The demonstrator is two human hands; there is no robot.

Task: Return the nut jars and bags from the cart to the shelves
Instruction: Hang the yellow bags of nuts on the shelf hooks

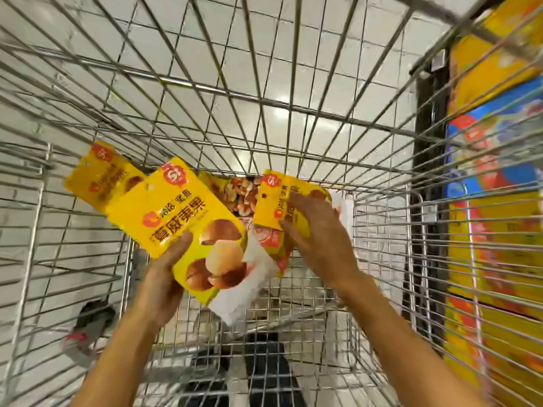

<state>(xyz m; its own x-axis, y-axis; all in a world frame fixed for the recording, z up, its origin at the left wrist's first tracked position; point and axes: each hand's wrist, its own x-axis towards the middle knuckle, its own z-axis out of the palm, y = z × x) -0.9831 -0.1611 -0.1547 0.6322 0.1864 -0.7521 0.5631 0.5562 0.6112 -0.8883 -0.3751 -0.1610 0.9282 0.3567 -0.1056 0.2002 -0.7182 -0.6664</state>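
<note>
I look down into a wire shopping cart (293, 110). My left hand (164, 277) grips a yellow nut bag (188, 218) with pictured macadamia nuts, lifted and tilted. My right hand (320, 236) lies on a second yellow nut bag (282, 201) in the cart, fingers spread over it; whether it grips the bag is unclear. A third yellow bag (100, 177) leans at the cart's left side. Between the bags lies a pack showing mixed nuts (238, 192). A white bag edge (249, 286) pokes out under the held bag.
Shelves with yellow and blue packages (496, 183) stand close on the right beyond the cart's wire wall. White floor tiles (235, 54) show through the cart. A cart wheel (91, 321) is at lower left.
</note>
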